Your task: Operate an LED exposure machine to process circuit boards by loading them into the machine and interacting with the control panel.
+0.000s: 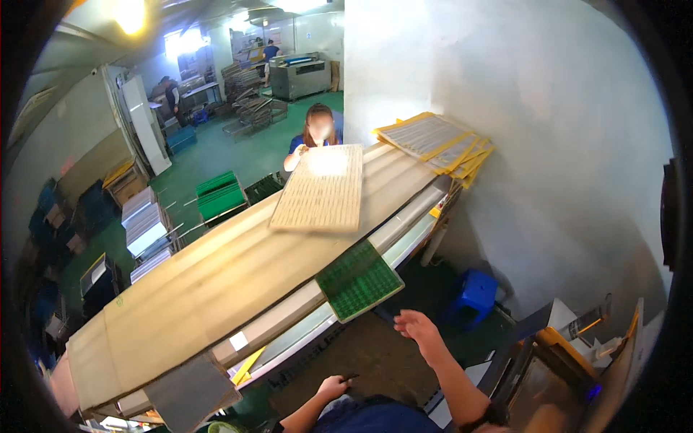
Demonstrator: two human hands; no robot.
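Observation:
My right hand (416,326) is raised in the air, fingers apart and nothing in them. Just beyond it, a green printed circuit panel (359,280) lies at the near edge of the long bench, one side jutting past the edge. Lower down, close to my body, my left hand (334,387) is closed on a small dark object (350,376), too small to name. Across the bench, a co-worker holds up a tan board (317,189) with rows of slot-like marks, tilted above the tabletop.
The long bench has a tan conveyor-like top (195,292). Yellow-edged framed sheets (433,141) are piled at its far right end. A dark grey sheet (191,393) hangs over its near left end. A blue stool (473,294) and equipment (552,361) stand right; green racked panels (219,195) stand beyond.

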